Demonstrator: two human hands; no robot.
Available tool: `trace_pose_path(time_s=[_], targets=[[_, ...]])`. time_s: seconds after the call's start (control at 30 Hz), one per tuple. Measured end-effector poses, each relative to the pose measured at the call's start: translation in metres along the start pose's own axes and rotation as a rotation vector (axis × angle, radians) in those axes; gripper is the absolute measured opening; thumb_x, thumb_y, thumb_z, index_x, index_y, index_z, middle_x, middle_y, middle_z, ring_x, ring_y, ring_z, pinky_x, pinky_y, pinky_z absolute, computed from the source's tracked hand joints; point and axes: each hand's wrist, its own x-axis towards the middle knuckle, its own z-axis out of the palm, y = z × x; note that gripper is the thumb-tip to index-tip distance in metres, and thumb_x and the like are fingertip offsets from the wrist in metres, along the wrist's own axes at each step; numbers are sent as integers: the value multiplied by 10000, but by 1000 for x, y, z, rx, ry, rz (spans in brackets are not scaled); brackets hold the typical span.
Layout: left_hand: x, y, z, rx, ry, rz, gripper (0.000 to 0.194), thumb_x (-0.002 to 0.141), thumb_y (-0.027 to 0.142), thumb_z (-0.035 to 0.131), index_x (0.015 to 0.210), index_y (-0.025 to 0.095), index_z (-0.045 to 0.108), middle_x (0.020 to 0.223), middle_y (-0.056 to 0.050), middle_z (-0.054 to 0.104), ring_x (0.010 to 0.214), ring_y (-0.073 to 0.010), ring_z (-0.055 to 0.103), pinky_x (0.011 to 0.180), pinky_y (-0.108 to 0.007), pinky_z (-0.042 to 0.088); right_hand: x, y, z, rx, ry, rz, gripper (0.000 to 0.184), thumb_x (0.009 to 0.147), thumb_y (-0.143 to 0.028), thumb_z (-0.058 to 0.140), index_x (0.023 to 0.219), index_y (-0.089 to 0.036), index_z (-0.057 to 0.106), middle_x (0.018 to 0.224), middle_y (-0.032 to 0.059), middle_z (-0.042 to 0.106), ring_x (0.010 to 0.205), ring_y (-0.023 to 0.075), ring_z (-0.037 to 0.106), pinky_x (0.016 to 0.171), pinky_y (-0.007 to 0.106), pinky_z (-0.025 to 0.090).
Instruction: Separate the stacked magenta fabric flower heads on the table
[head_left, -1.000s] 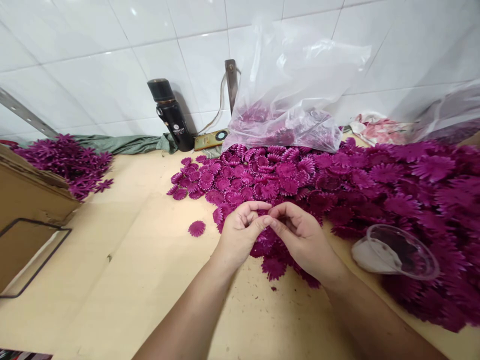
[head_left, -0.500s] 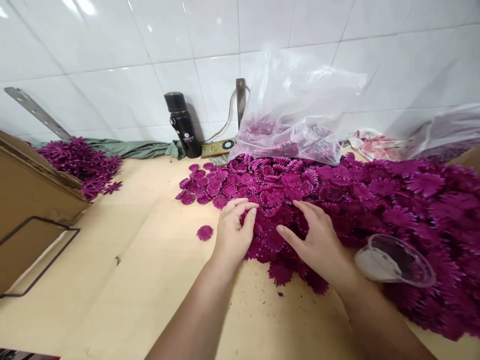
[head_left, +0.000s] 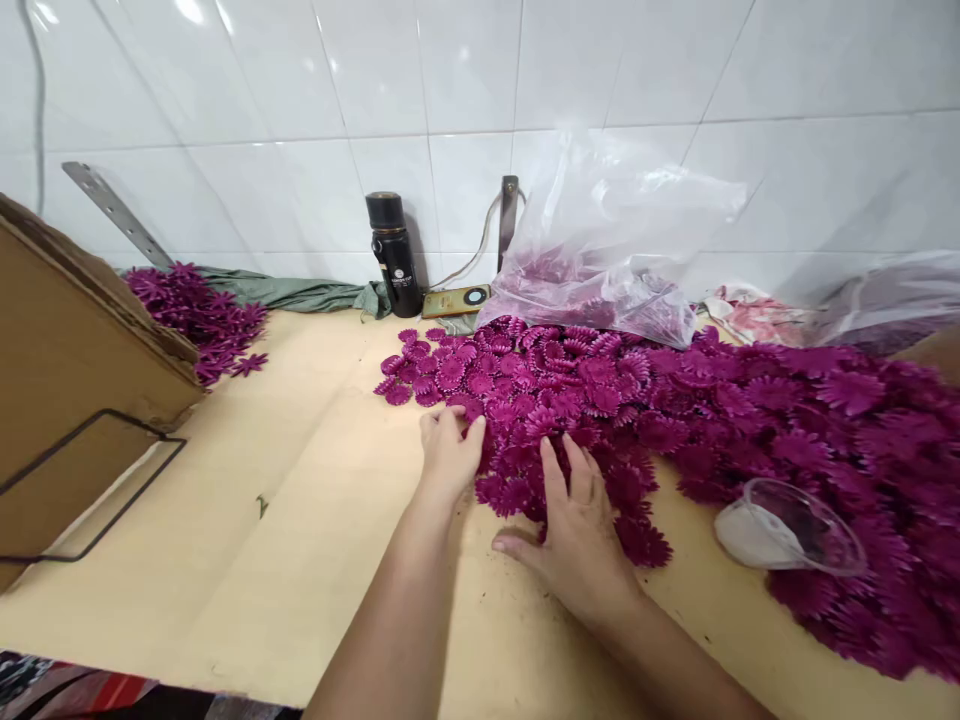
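A heap of purple artificial flower heads point(head_left: 517, 380), with toothed petals, spreads over the table in front of me. My left hand point(head_left: 450, 455) is at the near left edge of this heap, its thumb apart from its bent fingers. The spot under its palm is hidden. To the right, my right hand point(head_left: 581, 525) reaches over the near part of the heap, fingers spread and fingertips touching flower heads. Its thumb points left over bare table. I see nothing held in either hand.
A clear plastic cup point(head_left: 787, 530) lies tipped on the right-hand flowers. Behind the heap are a plastic bag point(head_left: 600, 250) of flowers, a black bottle point(head_left: 396, 265) and a phone-like gold object point(head_left: 456, 302). A cardboard box point(head_left: 82, 340) and purple star-shaped pieces point(head_left: 199, 315) occupy the left.
My hands were together at the fingertips, then parted. Both have come down to the heap's near edge. The lone flower head on the left is out of sight where my left hand is.
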Motion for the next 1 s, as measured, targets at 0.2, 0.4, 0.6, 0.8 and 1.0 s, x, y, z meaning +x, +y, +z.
trace_pose_path(time_s=[0.2, 0.4, 0.6, 0.8, 1.0], targets=[[-47, 11, 22, -275, -265, -90, 154, 743, 327, 574, 771, 179, 545, 850, -32, 502, 877, -171, 507, 877, -329, 424, 7, -24, 0, -74, -143, -62, 919, 594, -389, 700, 1386, -108, 329, 1434, 201, 269, 1313, 406, 194, 1055, 553, 203], [-44, 6, 21, -350, -314, -30, 228, 716, 407, 572, 687, 186, 519, 713, -5, 501, 787, -181, 510, 802, -346, 441, 24, -22, 0, -128, -127, -160, 652, 662, -194, 625, 1286, -87, 470, 1224, 201, 501, 1083, 321, 439, 943, 481, 355], [-34, 11, 14, -203, -168, 64, 219, 727, 350, 530, 837, 172, 597, 897, -77, 560, 960, -234, 516, 952, -430, 378, 48, -4, -3, 28, -73, -299, 339, 662, -28, 504, 948, -169, 620, 984, 100, 590, 907, 229, 494, 802, 376, 427], [-29, 17, 10, -215, -161, 52, 257, 775, 346, 461, 884, 165, 608, 939, -95, 581, 996, -230, 531, 956, -414, 392, 82, 12, -31, 506, 78, -203, 125, 682, -61, 534, 700, -182, 557, 775, 28, 567, 762, 166, 525, 722, 302, 448], [-23, 13, 16, -182, -144, -11, 229, 748, 304, 502, 887, 149, 597, 961, -109, 575, 955, -232, 553, 931, -438, 416, 111, 47, -100, 577, 147, 20, 117, 721, -294, 612, 758, -183, 598, 689, 4, 600, 585, 134, 519, 561, 286, 454]])
